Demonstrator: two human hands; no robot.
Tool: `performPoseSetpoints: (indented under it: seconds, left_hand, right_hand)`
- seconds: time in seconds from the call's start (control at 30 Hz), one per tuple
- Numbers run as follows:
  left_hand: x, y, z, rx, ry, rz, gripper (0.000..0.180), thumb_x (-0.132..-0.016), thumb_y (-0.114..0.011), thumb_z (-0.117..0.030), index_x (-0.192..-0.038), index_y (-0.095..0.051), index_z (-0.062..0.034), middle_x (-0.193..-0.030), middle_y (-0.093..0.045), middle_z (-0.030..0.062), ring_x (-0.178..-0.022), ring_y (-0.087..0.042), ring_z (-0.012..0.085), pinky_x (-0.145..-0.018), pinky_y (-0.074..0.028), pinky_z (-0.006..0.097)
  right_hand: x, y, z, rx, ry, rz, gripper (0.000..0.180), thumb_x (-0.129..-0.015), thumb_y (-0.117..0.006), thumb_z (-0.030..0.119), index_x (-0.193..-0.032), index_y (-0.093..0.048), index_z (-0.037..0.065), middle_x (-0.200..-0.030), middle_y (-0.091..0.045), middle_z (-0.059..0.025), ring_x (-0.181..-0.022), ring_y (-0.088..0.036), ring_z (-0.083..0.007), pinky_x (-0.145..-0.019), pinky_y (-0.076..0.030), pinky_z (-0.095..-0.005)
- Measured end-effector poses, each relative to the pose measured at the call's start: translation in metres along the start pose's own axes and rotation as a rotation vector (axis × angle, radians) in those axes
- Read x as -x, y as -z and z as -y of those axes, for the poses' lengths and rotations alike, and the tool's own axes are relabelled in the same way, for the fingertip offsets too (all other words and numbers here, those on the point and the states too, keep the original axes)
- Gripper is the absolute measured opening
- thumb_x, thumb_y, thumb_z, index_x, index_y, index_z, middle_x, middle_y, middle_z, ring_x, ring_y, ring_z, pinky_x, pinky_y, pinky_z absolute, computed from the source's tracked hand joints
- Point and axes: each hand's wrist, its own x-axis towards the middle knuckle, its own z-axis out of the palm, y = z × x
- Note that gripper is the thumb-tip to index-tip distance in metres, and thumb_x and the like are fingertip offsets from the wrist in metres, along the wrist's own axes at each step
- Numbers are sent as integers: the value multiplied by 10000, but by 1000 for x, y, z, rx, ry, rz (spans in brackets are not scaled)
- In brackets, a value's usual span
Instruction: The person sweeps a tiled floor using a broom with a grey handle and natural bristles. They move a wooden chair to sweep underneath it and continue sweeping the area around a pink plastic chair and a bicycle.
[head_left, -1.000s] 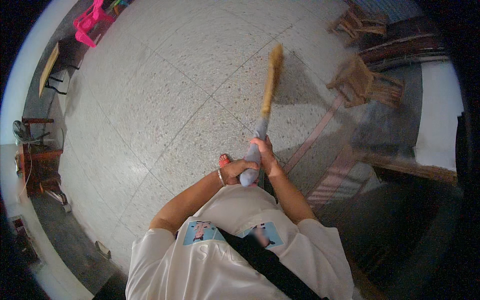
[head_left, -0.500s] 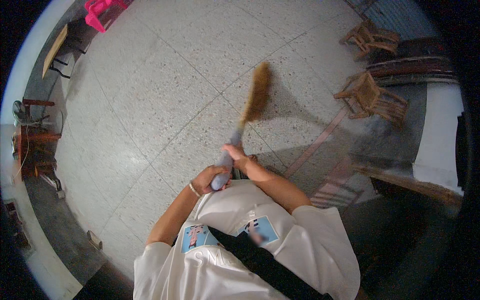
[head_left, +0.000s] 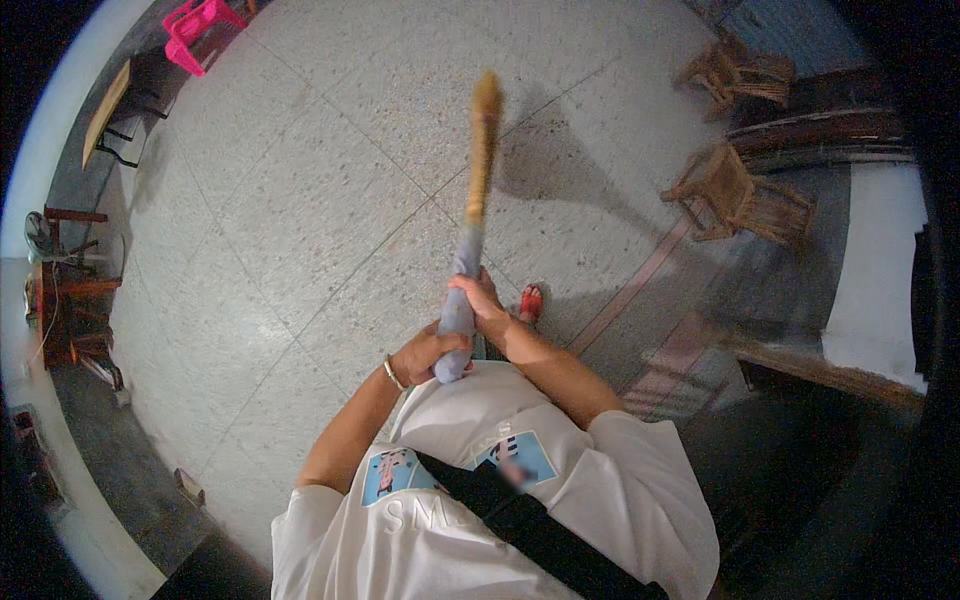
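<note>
Both my hands grip a straw broom (head_left: 483,140) with a yellow-brown head and a thick grey handle. My left hand (head_left: 428,354), with a pale bangle at its wrist, is closed round the handle close to its butt end, just in front of my white shirt. Higher on the handle, below the straw, my right hand (head_left: 482,298) is wrapped round it. The broom points away from me, and its head looks narrow, seen nearly edge-on. I cannot tell whether its tip touches the speckled floor (head_left: 270,200). The broom's shadow falls to the right.
A red sandal (head_left: 531,302) on my foot shows beyond my right forearm. Two wooden chairs (head_left: 735,190) stand at the right, by a dark bench. On the left are a pink plastic chair (head_left: 190,40), a folding table (head_left: 105,115) and a reddish wooden stand (head_left: 75,300) with a fan.
The broom head has swung to the left and farther away, turning from broad to narrow in view. Both hands still hold the handle. The red sandal has come into sight.
</note>
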Motion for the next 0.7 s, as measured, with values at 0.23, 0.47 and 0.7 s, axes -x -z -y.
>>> performPoseSetpoints:
  seconds: [0.23, 0.47, 0.7]
  left_hand:
    - [-100, -60, -1, 46, 318, 244, 259, -761, -589, -236, -884, -525, -18, -751, -576, 89, -631, -580, 197, -482, -478, 293]
    - [-218, -108, -12, 48, 436, 247, 310, -768, -577, -269, -929, -512, -12, -726, -578, 102, -598, -573, 201, -444, -452, 271]
    - [-162, -98, -20, 156, 236, -8, 263, -782, -563, -258, -901, -538, -26, -740, -581, 95, -588, -560, 185, -481, -454, 269]
  right_hand:
    - [10, 143, 17, -219, -19, -300, 291, -654, -564, 152, -898, -479, 18, -756, -533, -100, -635, -545, -233, -585, -471, -380]
    - [-51, 278, 38, -524, -333, 32, 221, -673, -559, 176, -842, -506, 44, -857, -511, -129, -881, -489, -243, -658, -433, -374]
    - [-34, 169, 79, -202, -103, -110, 448, -654, -560, 151, -1063, -387, 90, -814, -481, -90, -666, -508, -265, -663, -445, -413]
